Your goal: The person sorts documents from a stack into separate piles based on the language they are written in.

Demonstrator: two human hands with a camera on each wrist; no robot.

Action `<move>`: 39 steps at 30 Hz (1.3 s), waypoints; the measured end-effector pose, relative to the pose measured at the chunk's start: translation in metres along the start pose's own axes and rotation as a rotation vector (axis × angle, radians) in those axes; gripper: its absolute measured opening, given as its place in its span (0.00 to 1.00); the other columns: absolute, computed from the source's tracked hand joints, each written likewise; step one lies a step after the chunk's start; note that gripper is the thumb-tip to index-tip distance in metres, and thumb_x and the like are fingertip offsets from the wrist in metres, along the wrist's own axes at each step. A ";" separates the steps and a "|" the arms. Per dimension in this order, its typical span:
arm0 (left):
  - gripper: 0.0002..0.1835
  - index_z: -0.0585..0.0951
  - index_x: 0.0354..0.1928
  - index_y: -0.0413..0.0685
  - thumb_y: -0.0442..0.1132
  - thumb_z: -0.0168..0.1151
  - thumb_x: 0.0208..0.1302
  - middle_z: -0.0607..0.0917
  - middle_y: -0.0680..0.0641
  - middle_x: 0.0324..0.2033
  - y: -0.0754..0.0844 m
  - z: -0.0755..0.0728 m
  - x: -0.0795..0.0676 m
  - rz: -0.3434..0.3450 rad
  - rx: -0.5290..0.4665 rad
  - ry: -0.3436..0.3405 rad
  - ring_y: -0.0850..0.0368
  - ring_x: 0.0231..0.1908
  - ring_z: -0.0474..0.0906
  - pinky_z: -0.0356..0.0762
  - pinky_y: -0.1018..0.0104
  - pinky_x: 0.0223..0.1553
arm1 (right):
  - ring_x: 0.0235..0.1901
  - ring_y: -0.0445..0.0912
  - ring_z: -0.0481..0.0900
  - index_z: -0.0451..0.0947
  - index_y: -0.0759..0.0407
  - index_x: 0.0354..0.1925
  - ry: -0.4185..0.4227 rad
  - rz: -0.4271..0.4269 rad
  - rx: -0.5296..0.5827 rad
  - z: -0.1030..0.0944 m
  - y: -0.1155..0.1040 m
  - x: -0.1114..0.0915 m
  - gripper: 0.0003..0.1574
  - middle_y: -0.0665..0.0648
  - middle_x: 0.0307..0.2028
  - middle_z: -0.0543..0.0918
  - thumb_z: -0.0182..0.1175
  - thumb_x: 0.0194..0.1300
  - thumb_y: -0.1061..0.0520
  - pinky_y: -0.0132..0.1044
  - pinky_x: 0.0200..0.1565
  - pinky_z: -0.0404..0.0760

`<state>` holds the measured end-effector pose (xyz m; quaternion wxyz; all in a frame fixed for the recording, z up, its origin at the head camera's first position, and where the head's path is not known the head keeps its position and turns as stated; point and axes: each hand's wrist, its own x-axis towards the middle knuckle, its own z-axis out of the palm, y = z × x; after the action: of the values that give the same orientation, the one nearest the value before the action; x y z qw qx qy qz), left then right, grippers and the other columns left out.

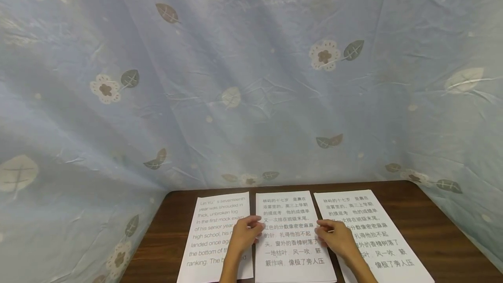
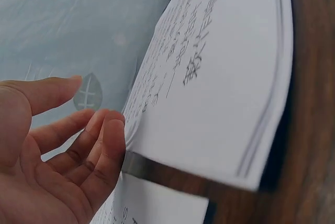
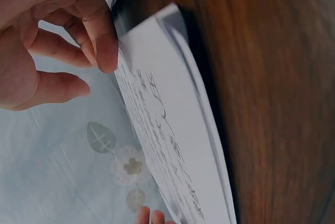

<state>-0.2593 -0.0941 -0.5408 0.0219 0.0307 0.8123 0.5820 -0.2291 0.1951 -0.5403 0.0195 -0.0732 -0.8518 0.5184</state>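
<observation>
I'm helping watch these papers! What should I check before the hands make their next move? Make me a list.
1. Hands on both sides of the middle stack: ok. The left hand is by its left edge, the right hand by its right.
2. Stacks apart: ok. Strips of table show between them.
3. Thumbs pinching paper: not ok. Both wrist views show them off it.
4. Left stack and right stack uncovered: not ok. Forearms hide some words.
5. Sheet count: cannot tell.

Two bare hands [image 1: 246, 233] [image 1: 337, 237] are showing alongside one English-printed paper stack [image 1: 214, 230], two Chinese-printed paper stacks [image 1: 290, 248] [image 1: 383, 235], one wooden table [image 1: 428, 226] and one flower-and-leaf cloth [image 1: 271, 56].
</observation>
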 end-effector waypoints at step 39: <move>0.21 0.83 0.52 0.36 0.42 0.68 0.60 0.82 0.52 0.29 -0.013 0.000 0.005 -0.021 0.231 0.082 0.60 0.25 0.78 0.78 0.69 0.24 | 0.28 0.43 0.83 0.80 0.72 0.52 -0.031 -0.028 -0.183 -0.005 0.007 0.007 0.25 0.56 0.36 0.86 0.68 0.59 0.57 0.35 0.28 0.84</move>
<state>-0.2642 -0.0975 -0.5530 -0.0091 0.0005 0.8745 0.4850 -0.2348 0.2039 -0.5440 0.0066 -0.0546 -0.8968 0.4390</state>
